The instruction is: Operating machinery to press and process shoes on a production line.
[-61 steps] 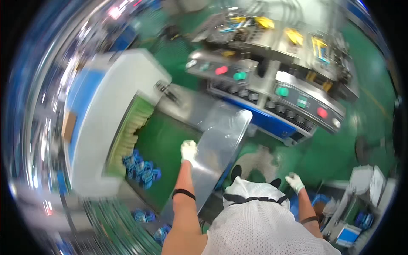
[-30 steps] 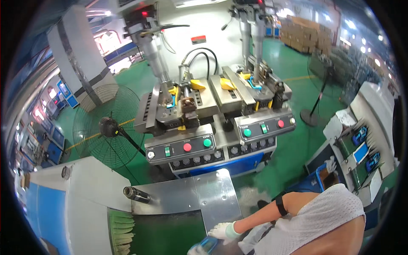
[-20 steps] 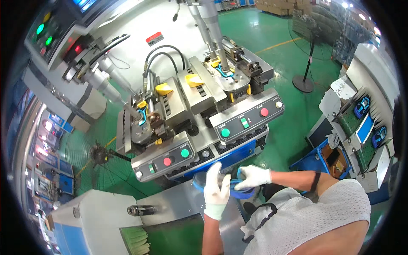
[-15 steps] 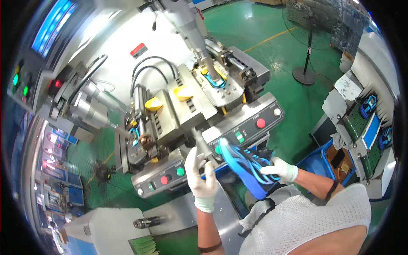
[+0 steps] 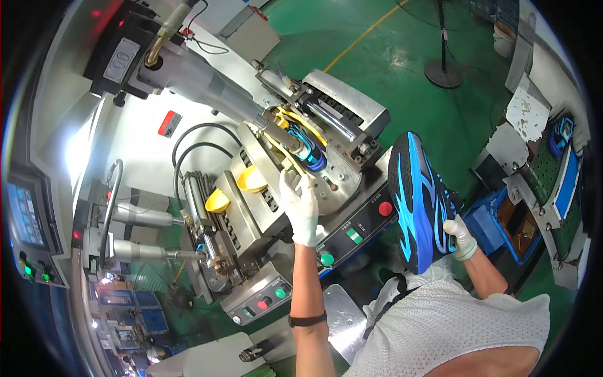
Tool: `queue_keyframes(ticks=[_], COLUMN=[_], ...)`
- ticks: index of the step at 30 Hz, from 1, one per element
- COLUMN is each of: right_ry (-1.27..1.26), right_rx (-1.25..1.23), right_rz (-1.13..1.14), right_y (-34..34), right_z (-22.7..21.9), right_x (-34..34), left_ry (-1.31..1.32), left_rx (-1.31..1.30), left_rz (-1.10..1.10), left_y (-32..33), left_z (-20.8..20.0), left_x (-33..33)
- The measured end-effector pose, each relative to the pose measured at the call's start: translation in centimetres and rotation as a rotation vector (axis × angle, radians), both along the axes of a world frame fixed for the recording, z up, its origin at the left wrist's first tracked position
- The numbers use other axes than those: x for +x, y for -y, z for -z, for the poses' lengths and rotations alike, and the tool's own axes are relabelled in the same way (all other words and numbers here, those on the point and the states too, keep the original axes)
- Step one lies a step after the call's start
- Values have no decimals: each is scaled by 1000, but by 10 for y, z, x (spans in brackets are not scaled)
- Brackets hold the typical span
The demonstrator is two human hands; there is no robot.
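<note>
My right hand (image 5: 461, 239), in a white glove, grips a blue and black sneaker (image 5: 411, 204) by its side; the shoe stands on end with its patterned sole showing. My left hand (image 5: 299, 204), also gloved, is raised with its fingers apart and holds nothing. It is beside the metal plate of the press machine's right station (image 5: 336, 188); whether the fingertips touch the machine I cannot tell. Another blue sneaker (image 5: 312, 157) lies in that station between yellow pads (image 5: 301, 118), under a slanting metal press rod (image 5: 282, 137).
Below the stations run control panels with a red button (image 5: 385, 208) and a green button (image 5: 326, 259). Yellow cups (image 5: 251, 180) sit on the machine's middle. At right are a blue crate (image 5: 521, 251) and a rack holding another shoe (image 5: 561, 136). A fan stand (image 5: 443, 72) is farther back.
My left hand has moved forward to the right station. My right hand has brought the sneaker rightward and turned it more upright, sole showing. The whole view has shifted.
</note>
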State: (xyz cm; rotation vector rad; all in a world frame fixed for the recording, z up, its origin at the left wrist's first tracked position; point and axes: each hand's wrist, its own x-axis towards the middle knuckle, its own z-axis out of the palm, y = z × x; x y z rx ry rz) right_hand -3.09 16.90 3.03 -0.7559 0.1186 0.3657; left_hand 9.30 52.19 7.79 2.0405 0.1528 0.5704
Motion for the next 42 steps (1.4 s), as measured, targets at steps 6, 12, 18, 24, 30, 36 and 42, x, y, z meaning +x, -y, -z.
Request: queue_keyframes(ticks=[6, 12, 18, 24, 30, 36, 42], right_ry=[57, 40, 17, -14, 16, 41, 106], right_rx=[64, 52, 65, -14, -288, -469, -812], right_rz=[76, 107, 151, 188, 201, 99, -234], right_y=[-25, -39, -51, -44, -27, -45, -101], right_z=[-4, -5, -12, -9, 8, -28, -68], right_x=[-5, -1, 14, -7, -25, 8, 117], left_ry=[-107, -121, -228, -248, -207, -309, 123], left_rx=[-64, -195, -86, -2, 85, -911, 339], left_rz=[-40, -15, -95, -171, -219, 126, 86], left_y=[-25, -31, -12, -30, -26, -69, -60], left_z=[18, 53, 49, 138, 139, 88, 47], left_x=[32, 51, 80, 167, 169, 94, -120])
